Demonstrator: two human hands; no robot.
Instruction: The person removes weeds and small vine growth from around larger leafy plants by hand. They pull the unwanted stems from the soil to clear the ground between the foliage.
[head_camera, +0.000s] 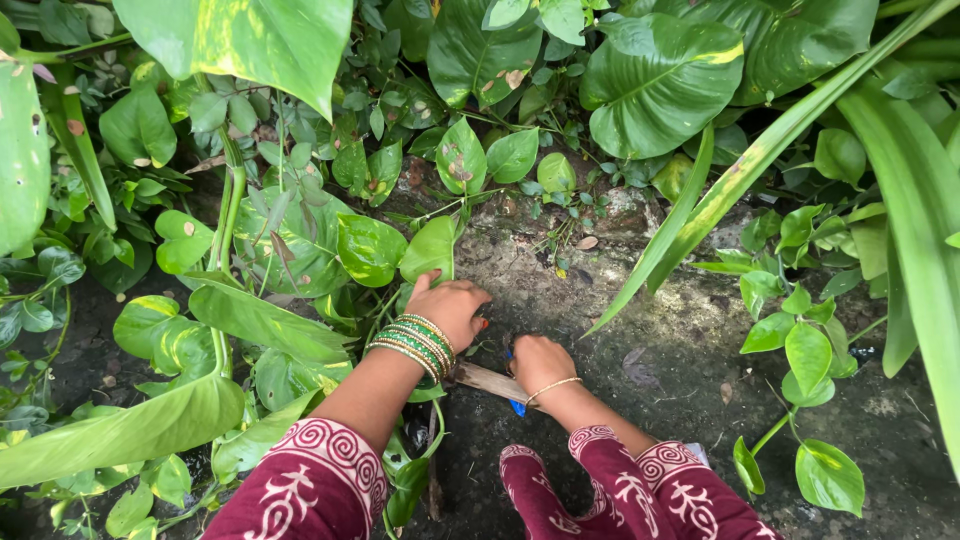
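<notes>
Damp dark soil (690, 340) stretching across the ground, crowded on nearly every side by glossy green heart-shaped leaves (655, 75) and long strap-like blades (900, 200) arching down from one o'clock. Reaching in from seven o'clock, left hand (450, 305) curling loosely into a fist at the foot of the stems, thumb lifting against a small pale-green leaf (430, 248), wrist stacked with green and gold bangles (415, 345); whether anything is sitting inside that curl, cannot tell. Coming in from five o'clock, right hand (540, 362) closing knuckles-up just beside the left, thin gold bangle (552, 388) circling the wrist, fingers wrapping something hidden beneath them. Lying under that wrist at centre, weathered brown wooden stick (490, 381) slanting toward eight o'clock, with a scrap of bright blue (517, 406) peeking out below it; whether the stick is being gripped, unclear. Framing the bottom edge, maroon sleeves with white swirl print (320, 480).
</notes>
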